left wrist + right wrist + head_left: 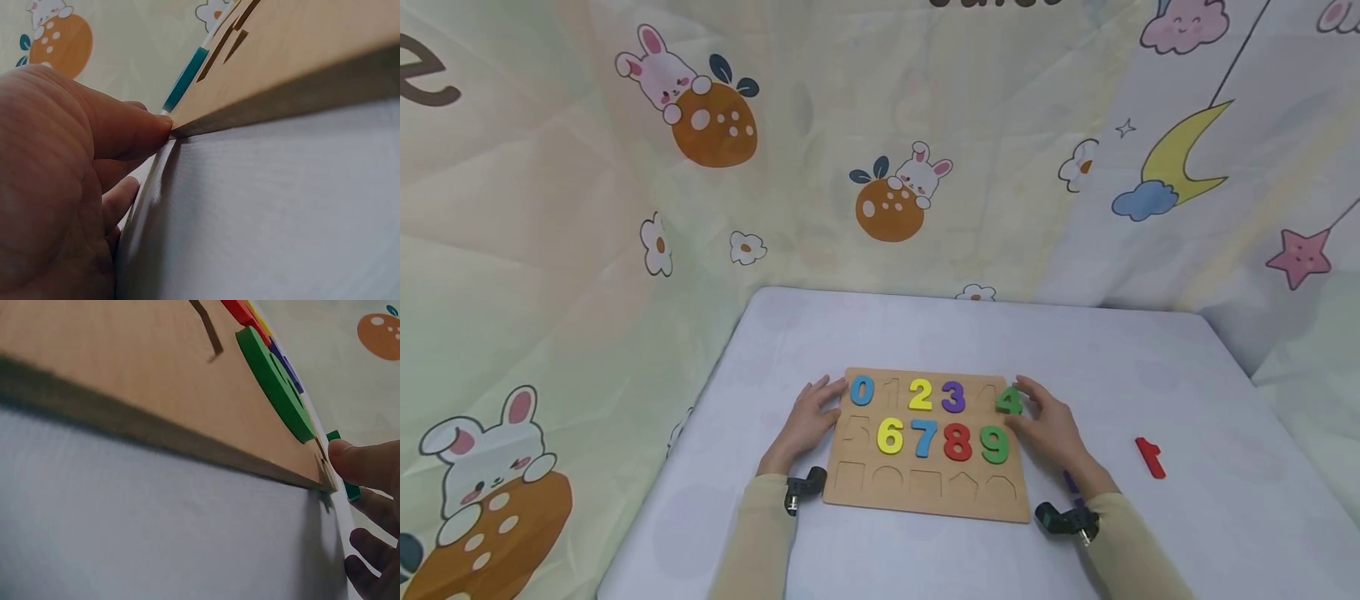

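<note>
My right hand pinches a green number 4 between thumb and fingers, over the right edge of a wooden number board. In the right wrist view the thumb presses on the green 4, most of it hidden by the fingers. The 4 overlaps the top right corner, beside the 4-shaped recess. At the board's left edge, my left hand rests with fingers extended and touches the side near a blue 0. The left wrist view shows the thumb against the board edge.
Yellow 2, purple 3 and several other numbers sit on the board. Recesses for 1 and 5 show bare wood, as does the bottom row of shapes. A red 1 lies to the right; a purple piece is partly hidden by the right wrist.
</note>
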`<state>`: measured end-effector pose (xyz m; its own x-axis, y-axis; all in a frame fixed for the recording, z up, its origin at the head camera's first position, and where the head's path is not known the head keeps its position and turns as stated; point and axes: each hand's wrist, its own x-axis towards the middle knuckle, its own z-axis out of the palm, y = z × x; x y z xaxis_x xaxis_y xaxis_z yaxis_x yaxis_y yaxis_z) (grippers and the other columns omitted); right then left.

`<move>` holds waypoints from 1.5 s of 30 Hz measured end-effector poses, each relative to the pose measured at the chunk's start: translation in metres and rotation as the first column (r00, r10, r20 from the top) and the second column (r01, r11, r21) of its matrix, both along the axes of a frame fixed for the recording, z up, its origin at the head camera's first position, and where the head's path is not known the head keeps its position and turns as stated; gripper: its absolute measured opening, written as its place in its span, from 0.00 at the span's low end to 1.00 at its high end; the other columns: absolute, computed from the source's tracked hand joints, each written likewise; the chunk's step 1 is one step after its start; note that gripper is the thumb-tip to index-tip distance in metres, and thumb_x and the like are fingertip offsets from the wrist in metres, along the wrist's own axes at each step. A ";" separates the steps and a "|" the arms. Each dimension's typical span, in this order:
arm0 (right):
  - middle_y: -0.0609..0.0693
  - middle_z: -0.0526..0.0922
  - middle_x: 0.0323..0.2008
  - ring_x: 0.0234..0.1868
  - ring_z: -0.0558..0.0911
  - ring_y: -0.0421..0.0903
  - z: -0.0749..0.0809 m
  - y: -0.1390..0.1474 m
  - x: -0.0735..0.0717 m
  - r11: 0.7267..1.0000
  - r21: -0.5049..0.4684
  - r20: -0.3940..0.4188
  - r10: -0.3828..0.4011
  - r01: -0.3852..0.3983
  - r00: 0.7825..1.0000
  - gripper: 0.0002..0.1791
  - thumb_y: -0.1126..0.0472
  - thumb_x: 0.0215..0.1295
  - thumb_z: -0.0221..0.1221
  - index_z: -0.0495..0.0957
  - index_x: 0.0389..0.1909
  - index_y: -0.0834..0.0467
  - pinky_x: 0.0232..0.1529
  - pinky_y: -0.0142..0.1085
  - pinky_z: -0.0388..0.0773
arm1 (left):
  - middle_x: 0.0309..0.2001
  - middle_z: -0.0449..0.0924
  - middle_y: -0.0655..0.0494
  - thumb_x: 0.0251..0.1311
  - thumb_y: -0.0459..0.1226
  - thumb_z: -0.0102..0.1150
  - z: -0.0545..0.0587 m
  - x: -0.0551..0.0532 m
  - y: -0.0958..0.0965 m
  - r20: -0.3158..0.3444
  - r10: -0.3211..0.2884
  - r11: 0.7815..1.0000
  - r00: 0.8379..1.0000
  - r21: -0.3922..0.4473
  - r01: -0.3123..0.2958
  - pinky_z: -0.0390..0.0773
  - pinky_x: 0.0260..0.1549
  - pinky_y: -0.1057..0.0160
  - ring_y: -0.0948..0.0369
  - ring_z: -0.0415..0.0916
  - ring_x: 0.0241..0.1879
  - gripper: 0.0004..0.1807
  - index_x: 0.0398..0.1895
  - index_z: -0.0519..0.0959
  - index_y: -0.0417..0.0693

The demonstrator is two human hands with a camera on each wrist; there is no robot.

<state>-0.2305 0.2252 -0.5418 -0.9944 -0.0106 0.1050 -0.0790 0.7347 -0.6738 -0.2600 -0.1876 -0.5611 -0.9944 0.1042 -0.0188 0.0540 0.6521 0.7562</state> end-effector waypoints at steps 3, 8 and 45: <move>0.63 0.66 0.69 0.70 0.61 0.67 0.000 -0.003 -0.002 1.000 -0.010 0.016 0.013 -0.013 1.000 0.43 0.59 0.58 0.68 0.60 0.72 0.60 0.67 0.61 0.60 | 0.72 0.64 0.57 0.63 0.35 0.57 0.000 0.000 0.000 0.005 -0.003 1.000 1.000 0.005 0.003 0.43 0.72 0.38 0.48 0.42 0.76 0.27 0.67 0.72 0.61; 0.61 0.64 0.70 0.73 0.58 0.63 0.000 -0.008 -0.006 1.000 -0.006 0.037 0.030 -0.030 0.999 0.41 0.60 0.59 0.67 0.60 0.72 0.59 0.70 0.60 0.56 | 0.72 0.64 0.55 0.63 0.35 0.58 0.001 0.000 0.000 -0.010 -0.007 1.000 1.000 0.012 0.007 0.43 0.71 0.37 0.46 0.42 0.76 0.27 0.67 0.72 0.59; 0.62 0.65 0.70 0.72 0.59 0.62 0.001 -0.022 -0.015 0.997 0.001 0.060 0.074 -0.074 0.995 0.43 0.58 0.58 0.69 0.59 0.72 0.60 0.71 0.59 0.54 | 0.72 0.63 0.56 0.64 0.36 0.57 0.001 0.000 0.001 0.025 0.000 1.000 1.000 0.001 0.000 0.43 0.71 0.37 0.47 0.41 0.76 0.27 0.67 0.72 0.60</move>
